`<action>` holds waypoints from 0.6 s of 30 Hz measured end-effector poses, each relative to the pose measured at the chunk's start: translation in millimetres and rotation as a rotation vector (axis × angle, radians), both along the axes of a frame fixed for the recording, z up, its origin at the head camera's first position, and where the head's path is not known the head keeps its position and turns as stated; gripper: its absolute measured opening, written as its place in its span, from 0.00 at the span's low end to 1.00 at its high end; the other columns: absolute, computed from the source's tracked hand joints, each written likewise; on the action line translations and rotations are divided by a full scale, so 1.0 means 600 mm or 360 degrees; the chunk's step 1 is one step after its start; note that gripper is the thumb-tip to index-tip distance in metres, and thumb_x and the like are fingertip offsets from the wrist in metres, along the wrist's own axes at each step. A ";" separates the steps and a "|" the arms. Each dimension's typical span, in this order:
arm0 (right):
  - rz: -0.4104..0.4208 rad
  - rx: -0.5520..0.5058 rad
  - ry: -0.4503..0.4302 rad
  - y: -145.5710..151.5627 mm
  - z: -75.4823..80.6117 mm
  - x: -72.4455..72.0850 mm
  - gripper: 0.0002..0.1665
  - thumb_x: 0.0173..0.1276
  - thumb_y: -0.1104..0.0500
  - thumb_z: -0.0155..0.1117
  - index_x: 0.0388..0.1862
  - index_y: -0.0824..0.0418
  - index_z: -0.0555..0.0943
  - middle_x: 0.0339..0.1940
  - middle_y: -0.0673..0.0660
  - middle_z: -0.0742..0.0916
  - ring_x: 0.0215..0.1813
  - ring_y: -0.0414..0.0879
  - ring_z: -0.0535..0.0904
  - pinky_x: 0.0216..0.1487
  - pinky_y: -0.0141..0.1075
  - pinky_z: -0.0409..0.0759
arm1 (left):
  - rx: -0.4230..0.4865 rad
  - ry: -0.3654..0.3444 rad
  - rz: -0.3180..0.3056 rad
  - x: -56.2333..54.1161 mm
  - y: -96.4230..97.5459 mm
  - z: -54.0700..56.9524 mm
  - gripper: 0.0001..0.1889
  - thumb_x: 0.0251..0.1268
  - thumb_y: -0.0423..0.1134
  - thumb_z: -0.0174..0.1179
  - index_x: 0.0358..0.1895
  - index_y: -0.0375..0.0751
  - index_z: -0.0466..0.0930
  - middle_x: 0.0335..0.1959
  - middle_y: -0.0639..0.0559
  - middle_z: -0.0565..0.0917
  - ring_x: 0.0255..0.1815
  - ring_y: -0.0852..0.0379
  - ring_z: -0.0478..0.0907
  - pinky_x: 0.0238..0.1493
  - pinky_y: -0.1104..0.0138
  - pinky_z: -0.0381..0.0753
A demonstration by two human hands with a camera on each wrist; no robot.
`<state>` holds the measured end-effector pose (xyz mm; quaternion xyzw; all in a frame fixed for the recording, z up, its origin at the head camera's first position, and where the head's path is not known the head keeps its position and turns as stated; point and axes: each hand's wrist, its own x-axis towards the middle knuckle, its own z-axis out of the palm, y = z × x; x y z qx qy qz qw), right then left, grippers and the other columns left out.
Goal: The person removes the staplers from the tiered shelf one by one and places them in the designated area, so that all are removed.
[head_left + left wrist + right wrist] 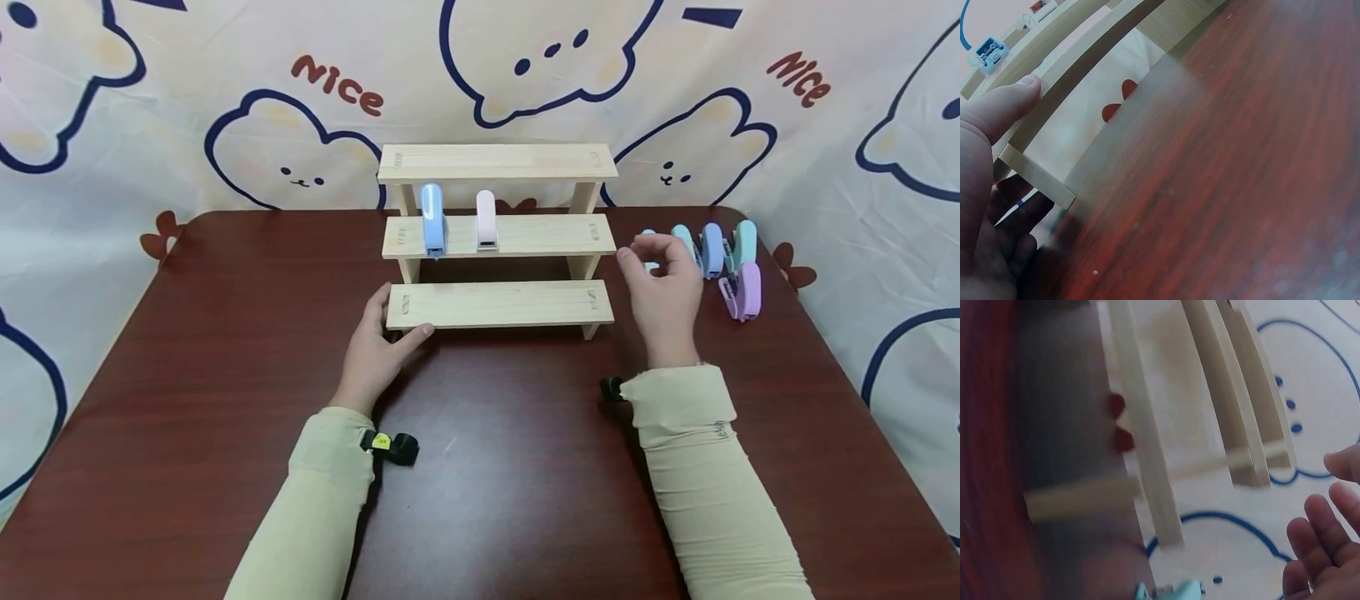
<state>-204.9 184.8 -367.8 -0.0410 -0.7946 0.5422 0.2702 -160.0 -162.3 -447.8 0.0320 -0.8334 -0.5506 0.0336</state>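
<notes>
A three-tier wooden shelf rack [498, 304] stands on the table. My left hand [378, 354] grips the left end of its lowest tier; in the left wrist view the thumb [1007, 106] presses the board's edge and the other fingers reach round the side support. On the middle tier stand a light blue stapler [432, 218] and a white stapler [487, 218]. My right hand [666, 287] hovers just right of the rack, near other staplers, its fingers loosely bent. Nothing shows between those fingers in the right wrist view, where the hand [1329, 550] is partly cut off.
Several small staplers are grouped at the table's right: mint ones [745, 244], a blue one [712, 250] and a purple one [744, 292]. Part of the group hides behind my right hand. A printed cloth [300, 167] hangs behind the brown table [480, 500].
</notes>
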 end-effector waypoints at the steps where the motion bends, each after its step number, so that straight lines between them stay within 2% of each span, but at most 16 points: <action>1: 0.0034 0.0018 -0.0001 -0.008 -0.002 0.001 0.17 0.68 0.54 0.70 0.48 0.64 0.83 0.43 0.52 0.85 0.46 0.41 0.76 0.45 0.32 0.72 | -0.0002 -0.0008 0.0003 0.001 0.000 0.001 0.53 0.60 0.52 0.72 0.82 0.46 0.47 0.73 0.45 0.70 0.75 0.54 0.61 0.75 0.54 0.55; 5: 0.0138 0.0154 0.0028 -0.038 -0.009 0.004 0.14 0.67 0.58 0.70 0.48 0.65 0.83 0.44 0.57 0.86 0.48 0.46 0.78 0.51 0.38 0.74 | -0.0003 -0.0031 0.0007 0.003 0.000 0.004 0.53 0.60 0.54 0.72 0.82 0.48 0.47 0.73 0.47 0.69 0.75 0.55 0.60 0.76 0.53 0.54; 10: 0.0223 0.0343 0.0096 -0.071 -0.011 0.001 0.16 0.66 0.60 0.71 0.50 0.66 0.84 0.50 0.60 0.85 0.57 0.51 0.78 0.58 0.51 0.75 | -0.0006 -0.0013 0.0013 0.003 0.001 0.005 0.53 0.59 0.55 0.72 0.82 0.48 0.48 0.73 0.47 0.70 0.75 0.55 0.61 0.75 0.53 0.55; 12: 0.0246 0.0398 0.0084 -0.085 -0.009 -0.002 0.18 0.66 0.59 0.71 0.51 0.65 0.84 0.52 0.61 0.85 0.60 0.51 0.78 0.60 0.51 0.75 | -0.0017 -0.0016 0.0020 0.002 0.000 0.004 0.53 0.59 0.55 0.72 0.82 0.48 0.48 0.73 0.47 0.70 0.75 0.54 0.61 0.75 0.53 0.55; 18: 0.0321 0.0483 -0.0016 -0.128 0.000 -0.006 0.22 0.67 0.56 0.71 0.57 0.64 0.83 0.54 0.59 0.86 0.60 0.51 0.79 0.64 0.46 0.73 | -0.0038 -0.0039 0.0020 0.003 0.000 0.006 0.53 0.59 0.56 0.71 0.82 0.49 0.48 0.74 0.48 0.69 0.76 0.54 0.61 0.75 0.52 0.57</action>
